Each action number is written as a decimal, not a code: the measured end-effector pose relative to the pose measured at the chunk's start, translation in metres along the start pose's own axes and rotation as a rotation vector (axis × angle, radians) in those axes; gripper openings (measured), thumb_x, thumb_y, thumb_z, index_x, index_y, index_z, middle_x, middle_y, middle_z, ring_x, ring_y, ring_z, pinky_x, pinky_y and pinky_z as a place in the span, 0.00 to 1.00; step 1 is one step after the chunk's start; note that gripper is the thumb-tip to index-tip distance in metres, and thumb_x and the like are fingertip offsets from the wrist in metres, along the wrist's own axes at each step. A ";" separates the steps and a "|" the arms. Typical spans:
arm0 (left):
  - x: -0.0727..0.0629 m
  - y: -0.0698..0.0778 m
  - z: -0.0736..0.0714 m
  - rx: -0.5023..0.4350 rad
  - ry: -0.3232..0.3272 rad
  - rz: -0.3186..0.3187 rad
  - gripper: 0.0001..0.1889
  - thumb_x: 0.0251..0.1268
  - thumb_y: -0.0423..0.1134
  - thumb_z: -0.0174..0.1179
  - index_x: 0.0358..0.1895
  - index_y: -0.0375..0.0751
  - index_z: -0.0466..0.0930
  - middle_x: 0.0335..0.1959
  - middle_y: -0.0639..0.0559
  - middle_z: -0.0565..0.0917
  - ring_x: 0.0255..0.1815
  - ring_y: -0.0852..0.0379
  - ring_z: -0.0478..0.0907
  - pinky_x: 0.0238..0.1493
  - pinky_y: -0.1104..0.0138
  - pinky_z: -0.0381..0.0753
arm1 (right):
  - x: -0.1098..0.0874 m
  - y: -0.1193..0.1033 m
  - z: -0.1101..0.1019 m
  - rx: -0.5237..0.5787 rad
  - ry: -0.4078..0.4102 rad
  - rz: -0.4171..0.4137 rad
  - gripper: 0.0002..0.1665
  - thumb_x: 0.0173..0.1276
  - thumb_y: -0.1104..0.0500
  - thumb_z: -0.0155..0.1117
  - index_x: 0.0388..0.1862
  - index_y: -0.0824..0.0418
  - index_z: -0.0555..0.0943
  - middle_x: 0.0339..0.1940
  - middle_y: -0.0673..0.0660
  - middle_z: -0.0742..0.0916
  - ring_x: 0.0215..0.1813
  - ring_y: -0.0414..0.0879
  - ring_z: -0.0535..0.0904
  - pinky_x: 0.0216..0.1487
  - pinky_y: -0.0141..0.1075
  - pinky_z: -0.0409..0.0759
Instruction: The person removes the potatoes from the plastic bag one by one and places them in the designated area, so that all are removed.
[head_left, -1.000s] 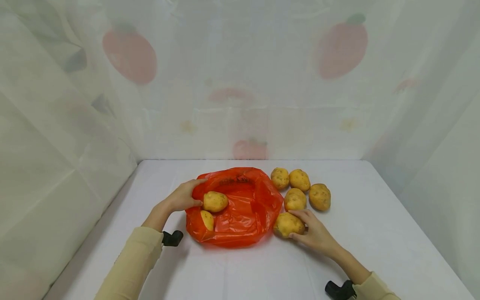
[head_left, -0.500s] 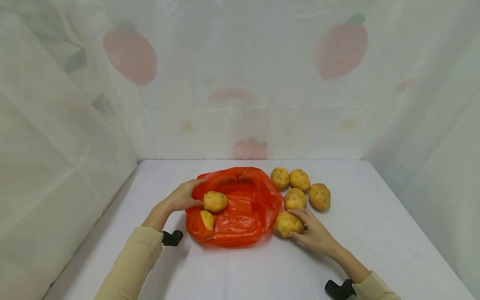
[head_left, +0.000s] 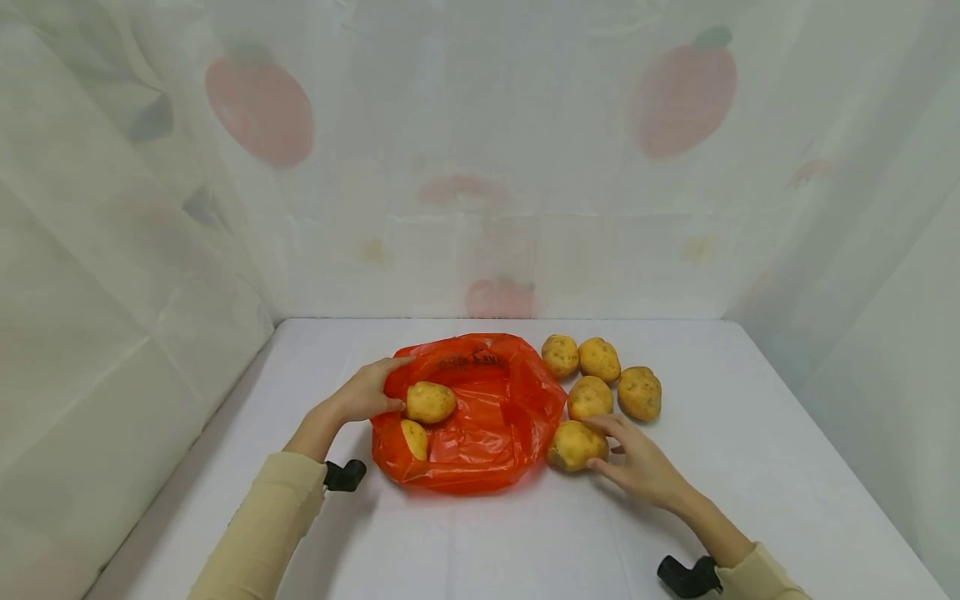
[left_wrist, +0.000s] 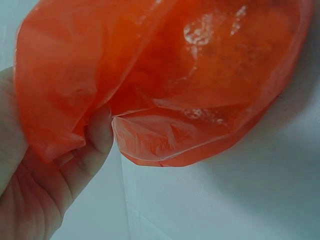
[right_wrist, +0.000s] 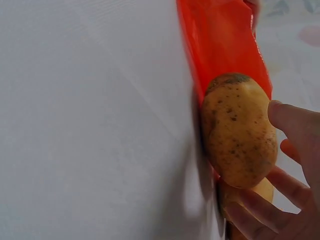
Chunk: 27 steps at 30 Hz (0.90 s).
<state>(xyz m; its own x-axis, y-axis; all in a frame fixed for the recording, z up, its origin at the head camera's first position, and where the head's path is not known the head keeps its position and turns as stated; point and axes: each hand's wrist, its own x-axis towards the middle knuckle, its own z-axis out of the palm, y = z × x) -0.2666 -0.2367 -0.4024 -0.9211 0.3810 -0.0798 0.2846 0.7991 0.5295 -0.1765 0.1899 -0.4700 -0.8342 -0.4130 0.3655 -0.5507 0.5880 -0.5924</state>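
A red plastic bag point(head_left: 480, 475) lies on the table with its mouth spread wide. Its left rim is gripped by my left hand point(head_left: 365, 392); the left wrist view has thin red film point(left_wrist: 60, 85) between thumb and fingers. Inside the bag's left part are two potatoes, one whole in sight point(head_left: 431, 403), the lower one point(head_left: 414, 439) partly covered by film. My right hand point(head_left: 637, 467), fingers spread and loosely bent, is around the right side of another potato point(head_left: 573, 446), which rests on the table against the bag. In the right wrist view the thumb point(right_wrist: 287, 117) is at that potato's edge.
Several more potatoes stand on the table right of the bag: one just behind the near potato point(head_left: 590, 398), one farther right point(head_left: 640, 394), two at the back point(head_left: 560, 357). A white curtain with fruit prints point(head_left: 480, 208) rises behind the table.
The right hand has drawn back slightly to the right and its fingers have loosened around the potato, which has hardly moved. The left hand and bag look unchanged.
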 end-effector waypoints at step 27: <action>-0.002 -0.001 0.000 0.028 0.024 0.053 0.38 0.51 0.33 0.66 0.68 0.41 0.60 0.63 0.37 0.67 0.64 0.39 0.63 0.62 0.45 0.64 | 0.043 -0.039 -0.024 0.016 0.056 -0.078 0.27 0.55 0.62 0.69 0.56 0.53 0.75 0.52 0.49 0.80 0.48 0.46 0.77 0.44 0.43 0.81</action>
<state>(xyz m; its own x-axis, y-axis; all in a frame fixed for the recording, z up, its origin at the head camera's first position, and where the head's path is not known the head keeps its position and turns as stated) -0.2654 -0.2379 -0.4028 -0.9107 0.4119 -0.0319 0.3400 0.7913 0.5081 -0.1915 0.1657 -0.4135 -0.7895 -0.4174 0.4501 -0.6138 0.5442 -0.5719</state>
